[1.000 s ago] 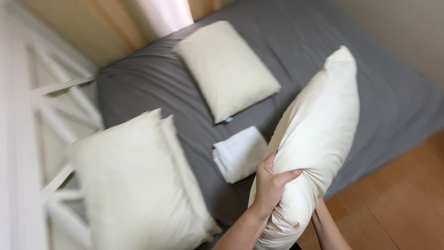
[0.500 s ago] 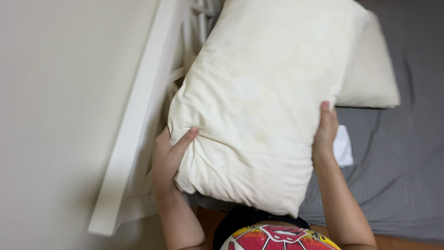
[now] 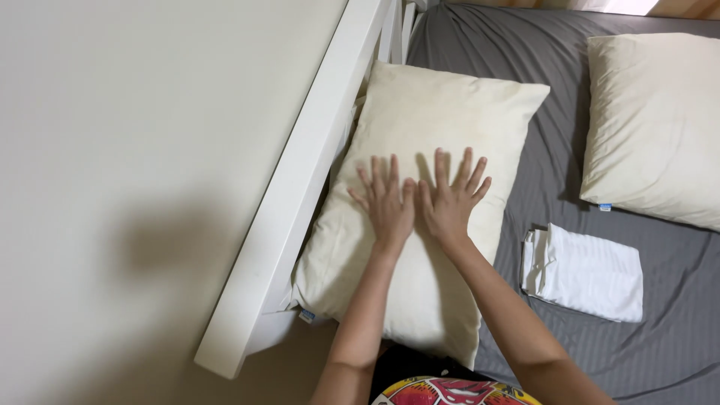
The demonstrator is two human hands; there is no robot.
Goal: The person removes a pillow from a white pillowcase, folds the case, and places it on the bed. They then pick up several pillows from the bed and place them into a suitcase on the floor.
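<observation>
A cream pillow [image 3: 435, 112] lies flat on the grey bed sheet [image 3: 547, 180], its long side against the white headboard [image 3: 300, 202]. My left hand [image 3: 386, 201] and my right hand [image 3: 450, 196] rest side by side on the pillow's middle, palms down, fingers spread. Neither hand grips anything. Another pillow seems to lie under this one at its left edge, mostly hidden.
A second cream pillow [image 3: 656, 120] lies at the upper right of the bed. A folded white cloth [image 3: 585, 271] sits on the sheet to the right of my forearm. A pale wall [image 3: 127, 165] fills the left side.
The pillow I held up in both hands now lies flat by the headboard. My hands have let go of its sides and press open on its top.
</observation>
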